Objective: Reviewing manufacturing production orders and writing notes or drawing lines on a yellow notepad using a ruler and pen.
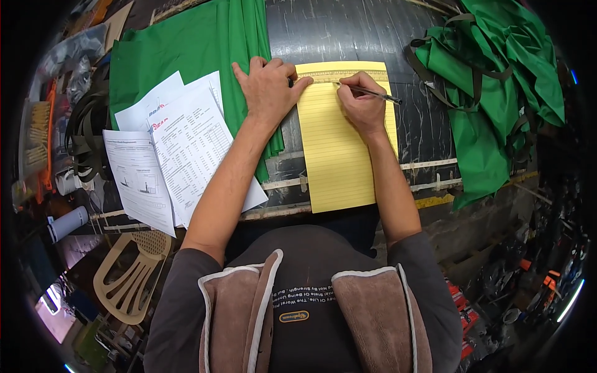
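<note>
A yellow lined paper pad (333,155) lies on the dark table in front of me. Across its upper part runs a clear ruler (323,76) with fine markings. My left hand (266,90) rests on green cloth left of the pad, fingers apart, thumb reaching onto the left end of the ruler. A small dark spot shows beside its fingers; I cannot make out what it is. My right hand (364,105) grips a pen (387,97), its tip at the ruler's lower edge and the hand's side resting on the paper.
Folded green cloth (168,53) covers the table's left, with printed sheets (186,143) on it. Crumpled green cloth with dark straps (485,81) lies at the right. A beige plastic chair (134,273) stands at lower left. Dark straps (90,133) hang beside the table.
</note>
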A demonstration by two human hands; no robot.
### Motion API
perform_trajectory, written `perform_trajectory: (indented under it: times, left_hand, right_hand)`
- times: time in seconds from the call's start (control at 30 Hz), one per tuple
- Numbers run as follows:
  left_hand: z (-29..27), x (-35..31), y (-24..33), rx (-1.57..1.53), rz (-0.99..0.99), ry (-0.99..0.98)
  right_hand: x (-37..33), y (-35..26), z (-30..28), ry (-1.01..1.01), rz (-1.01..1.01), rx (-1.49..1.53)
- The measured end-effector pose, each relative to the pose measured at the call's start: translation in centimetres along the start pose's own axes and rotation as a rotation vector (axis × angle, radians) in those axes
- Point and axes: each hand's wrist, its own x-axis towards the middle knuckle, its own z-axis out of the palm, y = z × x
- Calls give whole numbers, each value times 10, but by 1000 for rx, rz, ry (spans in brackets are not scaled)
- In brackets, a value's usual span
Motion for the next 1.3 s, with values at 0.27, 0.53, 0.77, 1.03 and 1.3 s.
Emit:
perform_trajectory:
  times: [0.27,0.53,0.77,1.03,1.3]
  left_hand:
    - [1,-1,-1,-26,7,10]
    - [1,0,-1,-26,3,-1]
    - [0,0,-1,-21,-2,-13]
    - [-1,-2,2,-33,17,-13]
    - [-17,-41,2,50,102,-27]
  right_hand:
    - [0,1,1,-1,-2,-21]
    - [0,1,0,-16,-10,-50]
    - [0,3,0,-23,16,-21]
    - [11,2,-22,100,-120,-94]
    - [-24,-12,-46,-54,-392,-570]
